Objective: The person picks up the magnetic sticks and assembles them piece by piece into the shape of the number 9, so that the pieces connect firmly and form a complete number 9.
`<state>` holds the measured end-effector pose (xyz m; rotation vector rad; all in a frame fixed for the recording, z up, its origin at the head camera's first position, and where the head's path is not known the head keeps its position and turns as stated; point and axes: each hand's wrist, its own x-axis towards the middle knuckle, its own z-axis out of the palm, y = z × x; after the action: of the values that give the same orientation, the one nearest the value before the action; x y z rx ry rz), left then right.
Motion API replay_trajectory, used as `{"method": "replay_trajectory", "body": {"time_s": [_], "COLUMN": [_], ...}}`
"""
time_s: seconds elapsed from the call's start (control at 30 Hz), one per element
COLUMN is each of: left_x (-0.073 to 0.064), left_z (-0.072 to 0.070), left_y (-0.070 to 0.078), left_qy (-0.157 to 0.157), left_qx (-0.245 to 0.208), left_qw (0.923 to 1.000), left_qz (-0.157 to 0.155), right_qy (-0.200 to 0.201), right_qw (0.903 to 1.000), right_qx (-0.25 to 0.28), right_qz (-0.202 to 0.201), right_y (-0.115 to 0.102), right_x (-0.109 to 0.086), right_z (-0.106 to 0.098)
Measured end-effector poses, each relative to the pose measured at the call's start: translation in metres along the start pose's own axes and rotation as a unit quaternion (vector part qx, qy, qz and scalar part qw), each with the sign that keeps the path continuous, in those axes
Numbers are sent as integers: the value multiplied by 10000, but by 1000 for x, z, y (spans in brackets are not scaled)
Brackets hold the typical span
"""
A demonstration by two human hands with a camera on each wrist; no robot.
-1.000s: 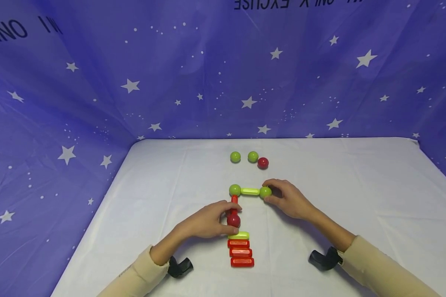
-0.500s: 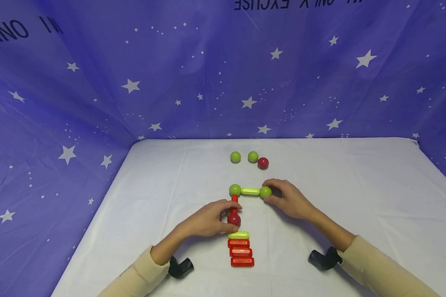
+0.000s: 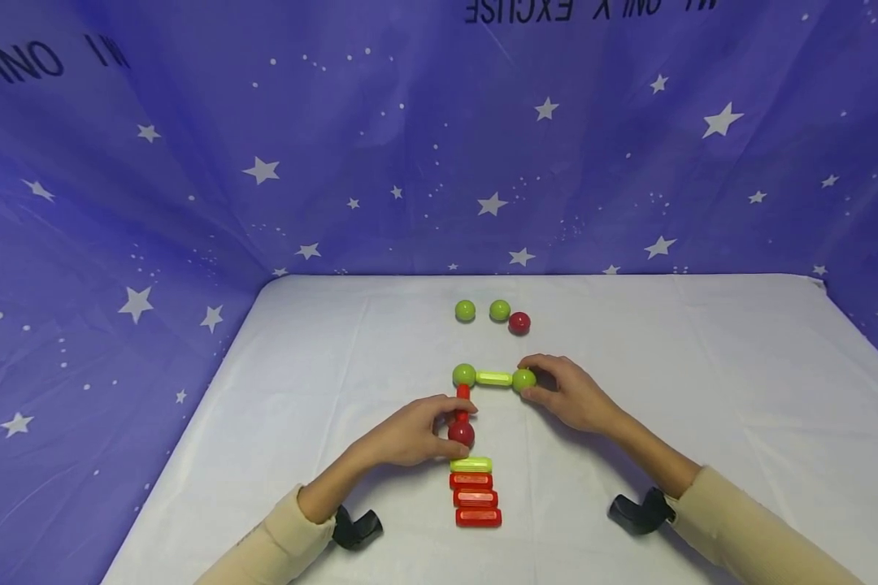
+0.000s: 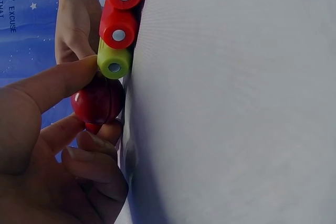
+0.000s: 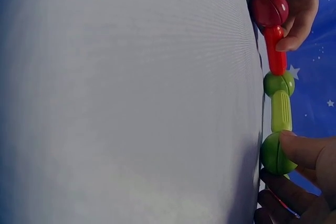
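Observation:
An L-shaped chain of magnetic balls and rods lies on the white table. Its corner is a green ball [image 3: 464,374], joined by a yellow-green rod [image 3: 493,379] to another green ball [image 3: 523,380] on the right. From the corner a red rod [image 3: 463,393] runs toward the person and ends at a red ball [image 3: 461,434]. The left hand [image 3: 414,431] holds this red ball between thumb and fingers, as the left wrist view also shows with the red ball [image 4: 98,100]. The right hand [image 3: 571,394] pinches the right end's green ball [image 5: 278,153].
Just nearer than the red ball lies a loose yellow-green rod [image 3: 471,465], then several red rods [image 3: 473,498] in a column. Farther back sit two green balls [image 3: 465,310] and a red ball [image 3: 519,323]. A starry purple cloth [image 3: 410,162] hangs behind the table.
Both hands keep their hold and the chain stays in place. The left thumb has shifted slightly off the loose yellow-green rod. The head view has tilted a little.

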<state>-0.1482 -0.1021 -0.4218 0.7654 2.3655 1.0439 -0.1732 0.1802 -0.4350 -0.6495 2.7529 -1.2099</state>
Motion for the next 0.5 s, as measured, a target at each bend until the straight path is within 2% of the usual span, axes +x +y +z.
{"method": "replay_trajectory", "body": {"time_s": [0.5], "left_x": [0], "left_z": [1], "left_y": [0], "left_qy": [45], "left_qx": [48], "left_qw": [10000], "left_qz": [-8], "right_qy": [-9], "right_qw": [10000], "right_qx": [-42], "right_qz": [58], "right_y": [-1], "right_x": [1], "right_z": [0]}}
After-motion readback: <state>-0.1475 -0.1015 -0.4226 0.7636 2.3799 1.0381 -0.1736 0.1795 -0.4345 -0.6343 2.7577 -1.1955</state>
